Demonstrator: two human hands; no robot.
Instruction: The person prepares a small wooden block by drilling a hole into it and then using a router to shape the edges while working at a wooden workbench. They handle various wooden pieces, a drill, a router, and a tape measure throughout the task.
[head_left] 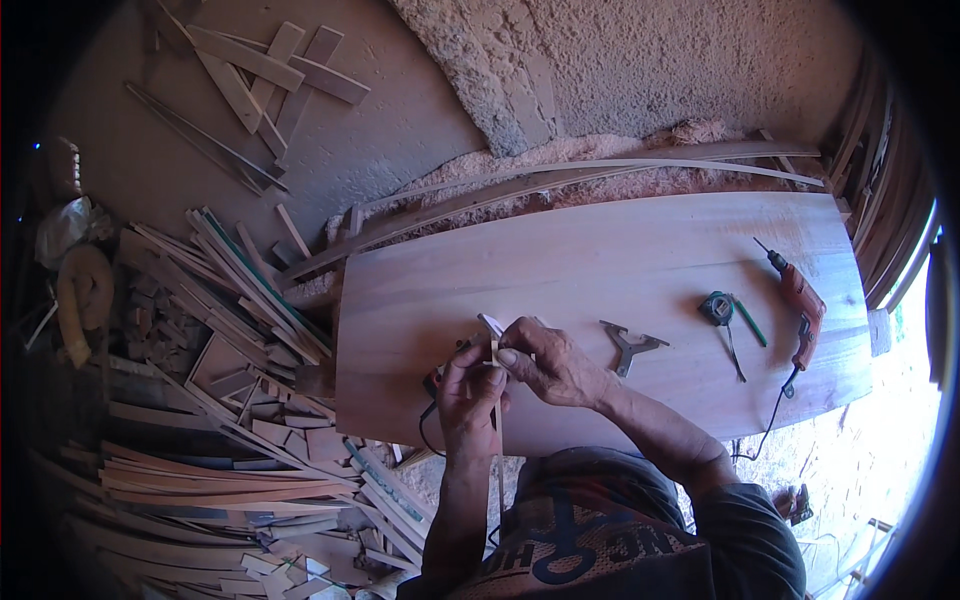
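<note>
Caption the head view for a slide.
Left hand and right hand meet at a thin strip above a wooden panel, drill at right.

It's a woodworking shop we're in, with a drill and tape measure out on the wooden surface, shavings heaped along its far edge, and strips and offcuts piled thick on the left!

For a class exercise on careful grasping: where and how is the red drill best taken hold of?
Probably by its handle, coming from the near side of the board: the drill lies flat with its handle end toward that side, while the thin bit points away. The cord trails from the handle's end, so I'd keep it clear.
</note>
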